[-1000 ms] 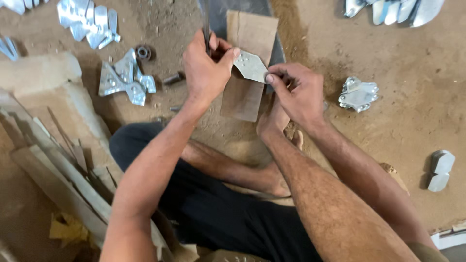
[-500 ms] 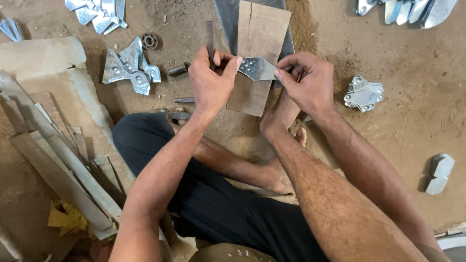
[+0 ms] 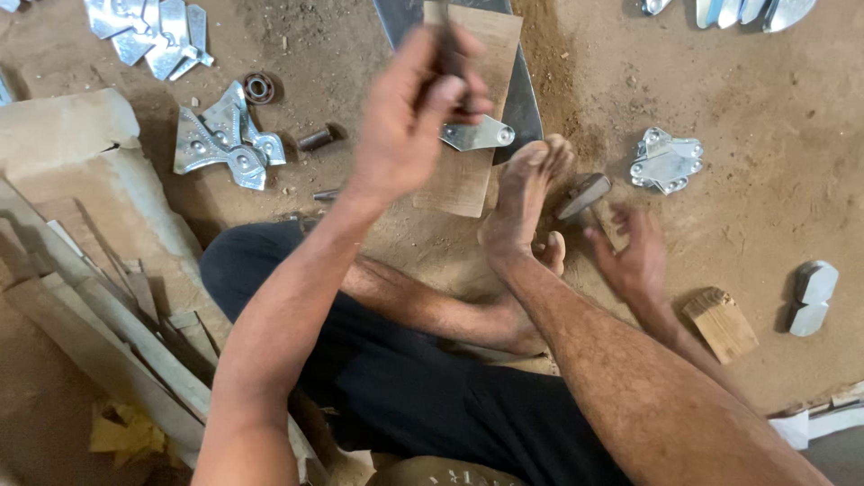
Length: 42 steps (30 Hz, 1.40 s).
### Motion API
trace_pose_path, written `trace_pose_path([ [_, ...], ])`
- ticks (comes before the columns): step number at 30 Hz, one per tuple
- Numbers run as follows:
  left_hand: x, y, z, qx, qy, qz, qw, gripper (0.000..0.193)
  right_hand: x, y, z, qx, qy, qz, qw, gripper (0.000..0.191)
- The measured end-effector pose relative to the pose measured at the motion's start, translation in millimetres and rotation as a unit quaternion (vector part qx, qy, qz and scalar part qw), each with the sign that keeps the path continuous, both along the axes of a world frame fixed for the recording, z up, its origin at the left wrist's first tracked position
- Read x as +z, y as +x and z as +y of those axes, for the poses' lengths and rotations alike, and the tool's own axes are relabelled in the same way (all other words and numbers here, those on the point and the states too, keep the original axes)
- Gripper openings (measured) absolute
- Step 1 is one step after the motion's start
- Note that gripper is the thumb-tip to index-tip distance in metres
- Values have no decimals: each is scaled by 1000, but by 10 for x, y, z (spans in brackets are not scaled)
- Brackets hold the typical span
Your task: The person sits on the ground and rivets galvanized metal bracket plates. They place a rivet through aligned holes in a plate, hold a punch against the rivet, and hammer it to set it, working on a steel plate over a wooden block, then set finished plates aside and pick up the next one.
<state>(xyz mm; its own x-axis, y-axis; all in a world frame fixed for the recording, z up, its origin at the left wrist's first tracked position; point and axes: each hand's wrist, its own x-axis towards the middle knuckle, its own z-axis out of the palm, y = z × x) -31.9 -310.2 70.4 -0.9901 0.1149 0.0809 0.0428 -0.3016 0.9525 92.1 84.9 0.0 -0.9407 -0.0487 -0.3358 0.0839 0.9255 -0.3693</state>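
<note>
My left hand (image 3: 409, 112) is raised above a wooden board (image 3: 463, 184) and is closed around a thin dark metal punch (image 3: 444, 47). A shiny flat metal bracket (image 3: 479, 135) lies on the board just below that hand. My bare foot (image 3: 522, 198) rests on the board's right edge. My right hand (image 3: 634, 256) is low on the sandy ground to the right, blurred, fingers apart. It is right next to a small hammer (image 3: 583, 195) lying on the ground and holds nothing that I can see.
A dark steel plate (image 3: 526, 99) lies under the board. Stamped bracket piles (image 3: 225, 139) (image 3: 148, 31) sit at left, one bracket stack (image 3: 666, 162) at right. Also a bearing ring (image 3: 259, 87), a wooden block (image 3: 720, 324), rounded metal pieces (image 3: 814, 295), and wood slats (image 3: 99, 301).
Both hands have let go of the bracket, which now lies on the board. My left hand rose with the punch; my right hand dropped down to the right beside the hammer.
</note>
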Motion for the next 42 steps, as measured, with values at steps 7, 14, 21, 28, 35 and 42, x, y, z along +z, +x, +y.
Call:
trace_pose_path([
  [7,-173,87,158,-63,-86,68,992,26,-80,267,98,60,34,64,996,32],
  [14,-318,99,178,-15,-145,140,979,31,1342,-197,-231,-40,-28,-131,990,30],
  [21,-278,94,118,-12,-165,159,973,42,1861,-585,-751,75,-75,-15,994,33],
  [28,-276,87,154,-9,-176,157,972,48,2452,-788,-817,156,-114,49,980,32],
  [35,-280,36,165,0,-176,150,973,48,2460,-1064,-1277,214,13,24,976,32],
  [42,-268,-19,37,-81,-147,151,974,40,2401,-753,-1004,147,-58,71,985,33],
])
